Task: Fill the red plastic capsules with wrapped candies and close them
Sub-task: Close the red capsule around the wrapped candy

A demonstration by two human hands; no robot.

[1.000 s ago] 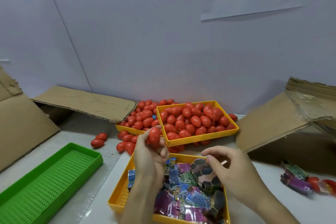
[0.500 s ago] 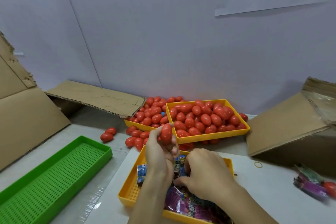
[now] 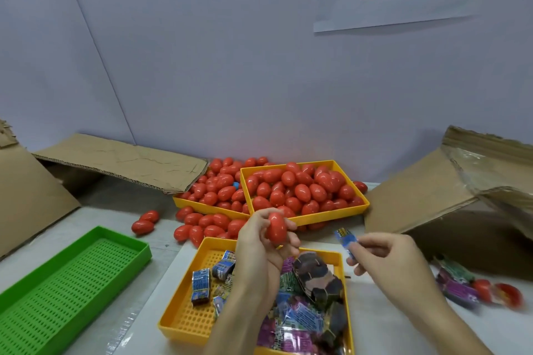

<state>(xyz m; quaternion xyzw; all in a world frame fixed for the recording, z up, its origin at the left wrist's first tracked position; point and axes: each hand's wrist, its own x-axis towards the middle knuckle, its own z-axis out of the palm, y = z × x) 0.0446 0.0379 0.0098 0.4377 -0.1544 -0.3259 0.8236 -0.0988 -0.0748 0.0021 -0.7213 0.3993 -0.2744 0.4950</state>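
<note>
My left hand (image 3: 259, 248) grips a red capsule (image 3: 276, 227) upright above the near yellow tray (image 3: 184, 323). My right hand (image 3: 383, 259) pinches a blue wrapped candy (image 3: 345, 240) a little to the right of the capsule, apart from it. The near tray holds several wrapped candies (image 3: 300, 317) in blue, purple and dark wrappers. Two yellow trays (image 3: 331, 217) at the back are heaped with red capsules (image 3: 300, 190), and more lie loose on the table (image 3: 202, 228).
A green perforated tray (image 3: 69, 279) lies at the left. Cardboard flaps (image 3: 115, 161) stand at the left and a cardboard box (image 3: 450, 196) at the right. A few candies and capsules (image 3: 467, 288) lie at the right edge. A wall rises behind the trays.
My right hand has lifted out of the candy tray with a blue candy and moved right. My left hand still holds the red capsule.
</note>
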